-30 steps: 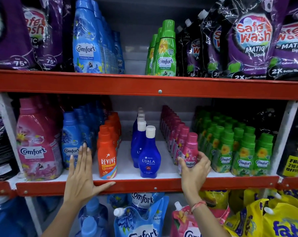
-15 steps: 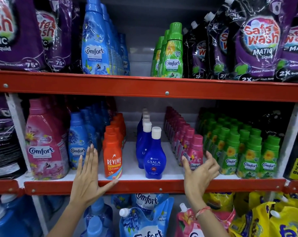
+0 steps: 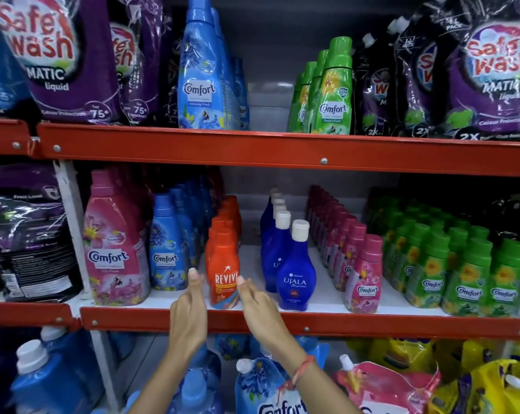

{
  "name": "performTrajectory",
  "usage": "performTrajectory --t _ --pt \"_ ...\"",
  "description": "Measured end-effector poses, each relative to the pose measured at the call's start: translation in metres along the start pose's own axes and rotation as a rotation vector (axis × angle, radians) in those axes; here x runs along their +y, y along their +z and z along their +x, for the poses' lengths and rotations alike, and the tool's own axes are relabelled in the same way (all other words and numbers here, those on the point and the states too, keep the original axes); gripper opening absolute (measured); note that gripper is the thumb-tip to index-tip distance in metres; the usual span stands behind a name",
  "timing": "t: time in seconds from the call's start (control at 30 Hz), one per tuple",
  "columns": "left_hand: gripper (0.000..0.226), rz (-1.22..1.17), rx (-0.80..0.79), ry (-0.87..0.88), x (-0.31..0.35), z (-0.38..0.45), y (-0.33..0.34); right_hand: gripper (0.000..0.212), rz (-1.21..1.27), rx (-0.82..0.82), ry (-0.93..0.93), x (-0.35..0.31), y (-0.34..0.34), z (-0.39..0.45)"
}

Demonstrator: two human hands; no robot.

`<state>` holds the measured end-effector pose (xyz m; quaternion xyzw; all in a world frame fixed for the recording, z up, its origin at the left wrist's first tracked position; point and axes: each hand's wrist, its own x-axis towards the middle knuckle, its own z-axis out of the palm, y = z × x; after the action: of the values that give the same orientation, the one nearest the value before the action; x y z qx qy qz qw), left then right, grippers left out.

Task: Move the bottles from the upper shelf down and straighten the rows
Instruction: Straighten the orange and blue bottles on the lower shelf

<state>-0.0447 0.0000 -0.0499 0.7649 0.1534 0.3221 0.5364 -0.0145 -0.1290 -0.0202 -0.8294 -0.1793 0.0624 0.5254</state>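
REVIVE – orange bottle [image 3: 224, 273]; UJALA – blue bottle [image 3: 295, 279]; Comfort – green bottle [image 3: 332, 94]; Safe Wash Matic – purple pouch [image 3: 58, 55]

Red-edged middle shelf [image 3: 372, 322], white-decked, lined front to back with rows: large pink Comfort bottle [image 3: 115, 249], blue Comfort bottles [image 3: 166, 249], orange Revive bottles [image 3: 224, 264], blue Ujala bottles [image 3: 294, 273], small pink Comfort bottles [image 3: 363, 276], green Comfort bottles [image 3: 468, 273]. On upper shelf [image 3: 193, 147]: tall blue bottles [image 3: 200, 76], green bottles [image 3: 332, 91], flanked by purple Safewash pouches [image 3: 64, 55]. Rear of rows dim, count unclear.
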Motion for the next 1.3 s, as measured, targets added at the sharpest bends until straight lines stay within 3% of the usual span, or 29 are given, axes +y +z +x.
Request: performTrajectory --t 0.1,0.17,0.27,0.33,0.47,0.63,0.83,0.97,1.03,1.13,1.2,1.3 --pt "0.12 0.023 -0.011 -0.046 -0.001 0.003 -0.003 0.089 0.02 -0.051 0.082 -0.005 0.007 0.014" --pt "0.112 0.024 -0.041 -0.052 -0.001 0.002 -0.004 0.102 0.019 -0.069 0.113 -0.003 0.01 0.021" --pt "0.104 0.032 -0.066 -0.044 -0.002 0.003 -0.005 0.085 -0.036 -0.045 0.091 -0.002 0.013 0.022" --pt "0.104 0.011 -0.053 -0.037 -0.002 0.004 -0.007 0.085 -0.049 -0.034 0.088 0.0 0.014 0.021" --pt "0.125 -0.016 -0.019 -0.059 0.001 0.007 -0.015 0.084 -0.075 -0.065 0.083 -0.002 0.016 0.019" --pt "0.091 -0.019 -0.025 -0.033 0.008 0.004 -0.021 0.071 -0.072 -0.077 0.06 -0.003 0.014 0.017" --pt "0.118 0.0 -0.013 -0.037 0.005 0.011 -0.023 0.074 -0.118 -0.059 0.047 0.0 0.016 0.017" --pt "0.116 0.048 -0.009 -0.03 0.007 0.009 -0.023 0.068 -0.094 -0.042 0.002 0.002 0.014 0.014" --pt "0.113 0.123 0.111 0.04 0.008 0.005 -0.02 0.057 -0.095 0.037 -0.078 0.004 0.009 0.007" --pt "0.098 0.131 0.306 0.26 0.021 -0.008 -0.012 0.048 -0.091 0.321 -0.193 0.006 -0.007 -0.009" --pt "0.078 0.013 0.286 0.361 0.031 -0.018 0.004 0.045 -0.021 0.552 -0.275 0.013 -0.025 -0.017" --pt "0.069 -0.108 0.126 0.311 0.042 -0.025 0.031 0.027 0.067 0.801 -0.286 0.026 -0.05 -0.019"
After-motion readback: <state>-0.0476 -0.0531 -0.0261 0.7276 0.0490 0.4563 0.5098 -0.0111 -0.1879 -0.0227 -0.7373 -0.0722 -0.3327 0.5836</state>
